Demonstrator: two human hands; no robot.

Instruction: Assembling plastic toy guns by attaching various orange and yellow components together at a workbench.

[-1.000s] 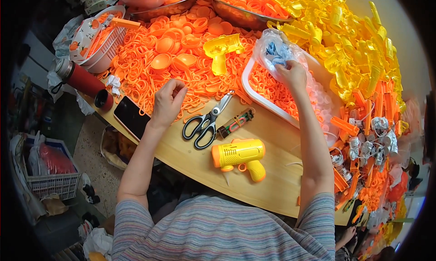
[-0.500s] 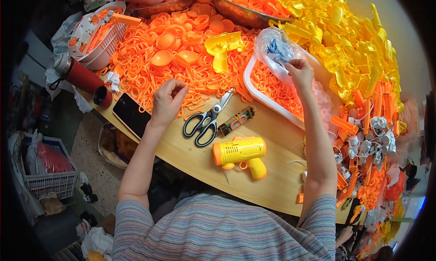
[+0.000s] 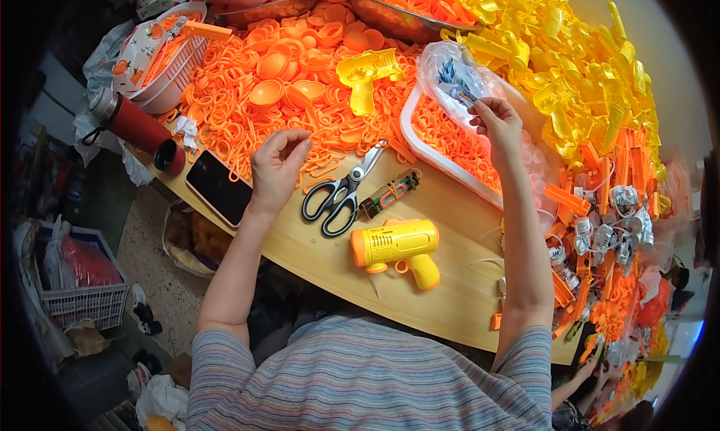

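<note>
My right hand is raised over the white tray of orange rings, its fingertips pinching a small dark part at the mouth of a clear plastic bag of small blue pieces. My left hand hovers over the orange rings at the table's left, fingers curled and apart, holding nothing. On the wooden table in front of me lie black-handled scissors, a small circuit part and an assembled yellow and orange toy gun.
A black phone lies at the table's left edge beside a red flask. A yellow gun shell tops the ring pile. Yellow shells, metal bowls of rings and a white basket ring the table. Another person's hand shows at lower right.
My right hand has lifted from the tray toward the plastic bag and pinched a small part. My left hand has risen slightly off the rings with fingers curling.
</note>
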